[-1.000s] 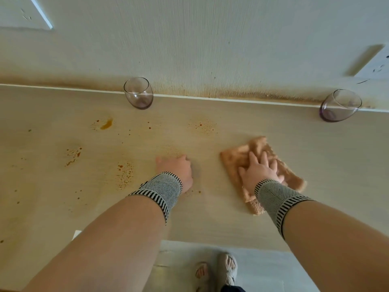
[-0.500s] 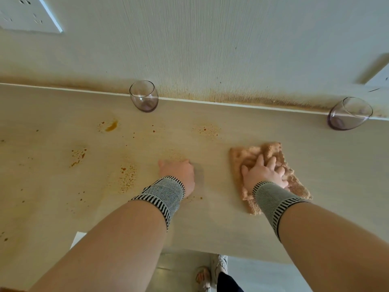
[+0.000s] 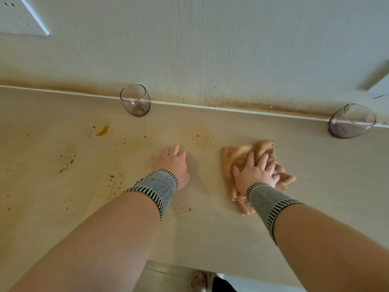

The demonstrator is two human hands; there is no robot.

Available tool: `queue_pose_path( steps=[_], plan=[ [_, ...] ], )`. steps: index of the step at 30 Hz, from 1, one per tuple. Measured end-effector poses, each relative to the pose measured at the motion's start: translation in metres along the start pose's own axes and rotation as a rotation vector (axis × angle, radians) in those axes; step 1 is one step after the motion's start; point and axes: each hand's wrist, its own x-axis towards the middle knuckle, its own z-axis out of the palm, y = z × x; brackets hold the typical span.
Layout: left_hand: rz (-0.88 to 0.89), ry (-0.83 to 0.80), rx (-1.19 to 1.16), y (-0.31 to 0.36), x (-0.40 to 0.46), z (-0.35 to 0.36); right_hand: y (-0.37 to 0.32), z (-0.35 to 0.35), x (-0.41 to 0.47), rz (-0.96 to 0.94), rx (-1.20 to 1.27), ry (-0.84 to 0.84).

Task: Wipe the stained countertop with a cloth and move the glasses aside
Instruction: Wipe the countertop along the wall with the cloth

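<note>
Two hands rest on the table [image 3: 315,169]. Since a second ago the right hand [image 3: 255,172] has slid the cloth [image 3: 237,157] slightly toward the right glass [image 3: 351,121], fingers spread flat on it, so wiping continues. Left hand [image 3: 172,163] lies open, bracing. Orange stains [image 3: 102,130] remain left of the crumpled tan cloth, near the left glass [image 3: 135,100].

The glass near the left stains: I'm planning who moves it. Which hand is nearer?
Left. The left hand lies flat just in front of that glass; the right hand presses the cloth farther right.
</note>
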Motion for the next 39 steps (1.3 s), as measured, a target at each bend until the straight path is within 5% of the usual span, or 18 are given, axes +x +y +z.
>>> queue_pose_path(
  steps=[6, 13, 15, 20, 22, 27, 29, 35, 39],
  plan=[
    [-0.022, -0.129, 0.017, 0.004, 0.01, -0.006, -0.03, 0.002, -0.001, -0.636, -0.16, -0.061],
    [-0.039, -0.164, 0.048, 0.005, 0.017, -0.005, -0.007, -0.014, 0.04, 0.058, 0.111, 0.003],
    [-0.052, -0.166, 0.046, 0.007, 0.019, -0.005, -0.026, -0.012, 0.032, -0.052, 0.085, -0.018],
    [-0.084, -0.149, 0.058, 0.011, 0.022, -0.014, -0.042, -0.008, 0.024, -0.69, -0.135, -0.084],
    [-0.114, -0.165, 0.052, 0.011, 0.026, -0.015, -0.029, -0.016, 0.036, -0.614, -0.103, -0.036],
    [-0.173, -0.213, 0.058, 0.01, 0.036, -0.008, -0.002, -0.027, 0.051, 0.009, 0.04, 0.076],
    [-0.156, -0.192, 0.061, 0.009, 0.037, -0.009, -0.014, -0.025, 0.047, -0.002, 0.046, 0.064],
    [-0.121, -0.049, 0.065, 0.01, 0.034, -0.028, -0.073, -0.016, 0.019, -0.635, -0.078, 0.01],
    [-0.055, 0.058, 0.044, -0.004, 0.039, -0.026, -0.039, -0.025, 0.041, -0.24, -0.049, 0.133]
  ],
)
